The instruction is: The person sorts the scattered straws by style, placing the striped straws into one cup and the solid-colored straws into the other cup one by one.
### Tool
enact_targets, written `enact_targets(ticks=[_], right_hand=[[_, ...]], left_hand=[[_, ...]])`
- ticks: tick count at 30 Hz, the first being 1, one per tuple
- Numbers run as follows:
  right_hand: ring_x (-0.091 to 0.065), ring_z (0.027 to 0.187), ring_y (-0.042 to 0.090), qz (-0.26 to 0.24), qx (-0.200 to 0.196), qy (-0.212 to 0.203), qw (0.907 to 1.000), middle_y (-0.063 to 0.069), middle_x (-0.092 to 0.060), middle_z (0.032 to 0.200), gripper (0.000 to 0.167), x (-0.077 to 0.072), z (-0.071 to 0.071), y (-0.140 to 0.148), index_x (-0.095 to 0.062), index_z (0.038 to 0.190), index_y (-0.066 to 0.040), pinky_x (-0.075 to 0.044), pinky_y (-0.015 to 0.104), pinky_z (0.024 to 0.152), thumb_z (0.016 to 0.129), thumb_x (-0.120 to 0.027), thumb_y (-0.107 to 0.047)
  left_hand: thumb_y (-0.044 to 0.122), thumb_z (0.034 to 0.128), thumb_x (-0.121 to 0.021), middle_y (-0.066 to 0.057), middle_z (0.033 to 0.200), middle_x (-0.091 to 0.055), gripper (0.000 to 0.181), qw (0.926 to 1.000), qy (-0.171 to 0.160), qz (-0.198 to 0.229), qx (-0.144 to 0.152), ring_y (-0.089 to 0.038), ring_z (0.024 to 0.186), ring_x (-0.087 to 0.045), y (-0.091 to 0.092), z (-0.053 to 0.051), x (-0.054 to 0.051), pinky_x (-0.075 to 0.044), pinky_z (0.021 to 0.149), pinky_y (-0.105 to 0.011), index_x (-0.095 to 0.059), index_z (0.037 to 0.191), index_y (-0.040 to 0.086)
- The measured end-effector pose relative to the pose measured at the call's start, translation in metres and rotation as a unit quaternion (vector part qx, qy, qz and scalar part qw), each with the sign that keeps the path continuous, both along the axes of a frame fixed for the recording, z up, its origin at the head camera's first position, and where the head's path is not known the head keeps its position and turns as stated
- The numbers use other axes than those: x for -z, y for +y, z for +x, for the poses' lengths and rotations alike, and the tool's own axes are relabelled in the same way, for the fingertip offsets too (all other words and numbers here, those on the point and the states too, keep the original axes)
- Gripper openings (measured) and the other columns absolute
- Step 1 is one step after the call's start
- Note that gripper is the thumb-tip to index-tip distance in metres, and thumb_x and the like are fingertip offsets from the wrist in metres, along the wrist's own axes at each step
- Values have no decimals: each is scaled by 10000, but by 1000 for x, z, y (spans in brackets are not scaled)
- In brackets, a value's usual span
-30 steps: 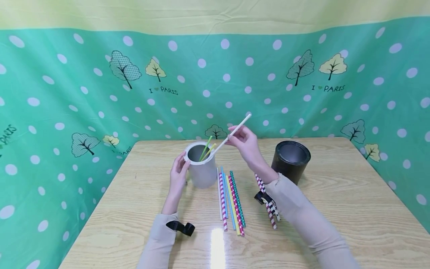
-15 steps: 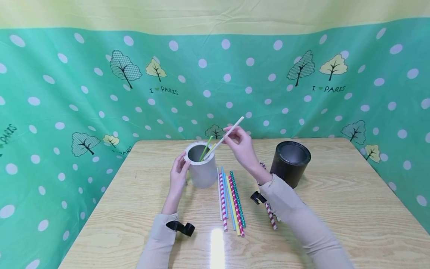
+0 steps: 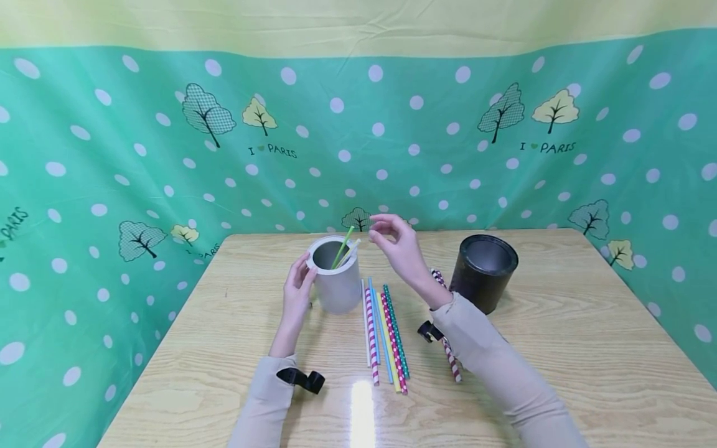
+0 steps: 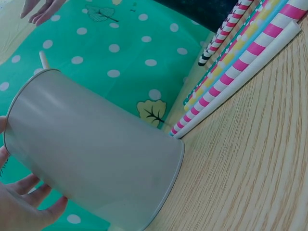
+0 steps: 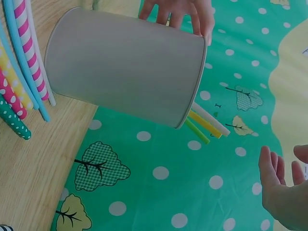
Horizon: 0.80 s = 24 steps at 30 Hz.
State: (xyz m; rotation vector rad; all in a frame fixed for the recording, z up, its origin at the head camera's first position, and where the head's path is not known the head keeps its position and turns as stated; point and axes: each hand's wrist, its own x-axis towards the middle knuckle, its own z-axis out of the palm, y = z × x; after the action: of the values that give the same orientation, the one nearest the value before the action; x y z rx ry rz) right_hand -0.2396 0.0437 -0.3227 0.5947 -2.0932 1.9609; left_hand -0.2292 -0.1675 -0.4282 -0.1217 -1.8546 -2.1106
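A grey cylindrical can [image 3: 338,291] stands upright on the table, left of centre. My left hand [image 3: 295,297] grips it near the rim, fingers and thumb spread around its left side. Out of its mouth lean a green straw [image 5: 197,131], a yellow straw [image 5: 206,124] and a white straw [image 5: 212,119]. Up and to the right of the rim hovers my right hand [image 3: 404,252], its fingers relaxed and holding nothing. The right wrist view shows that hand apart from the straw ends.
Several paper straws [image 3: 385,339], striped, dotted and plain, lie side by side right of the grey can. A black can [image 3: 485,274] stands further right. Striped straws [image 3: 451,361] lie partly under my right forearm. A green dotted curtain [image 3: 358,124] hangs behind the wooden table [image 3: 224,348].
My right hand carried the white straw left to the grey can's mouth and let go of it. That straw now sits inside, leaning with the others. My left hand stays in place.
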Motion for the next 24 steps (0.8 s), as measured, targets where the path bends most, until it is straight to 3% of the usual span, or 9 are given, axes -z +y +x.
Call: enact_targets(ticks=[9,17,24], right_hand=[[-530,937,329,202,119,-434,9988,269,-516,1041,293,-7,20,6,-471,1132,97,-483,259,820,850,-515,30],[-560,901,283,290,272,-845,9956,188,-561,1009,299,30,9,16,-508,1129,36,-488,254,799,839,-557,-18],[-576,867,251,640,293,-1046,9920,162,-577,983,286,50,11,19,-529,1121,10,-503,276,769,838,-553,-25]], left_hand=[[88,885,-519,-178,1280,-453,413,10000,-27,-54,-76,-219,1150,-430,0,-1,3,-387,904,-189,-411,1279,26],[117,885,-526,-141,1277,-464,417,9999,-49,-133,-46,-198,1162,-426,0,-1,2,-376,934,-207,-415,1282,54],[106,883,-525,-145,1280,-462,417,9999,-82,-89,-40,-210,1172,-421,0,-2,2,-380,933,-212,-413,1281,45]])
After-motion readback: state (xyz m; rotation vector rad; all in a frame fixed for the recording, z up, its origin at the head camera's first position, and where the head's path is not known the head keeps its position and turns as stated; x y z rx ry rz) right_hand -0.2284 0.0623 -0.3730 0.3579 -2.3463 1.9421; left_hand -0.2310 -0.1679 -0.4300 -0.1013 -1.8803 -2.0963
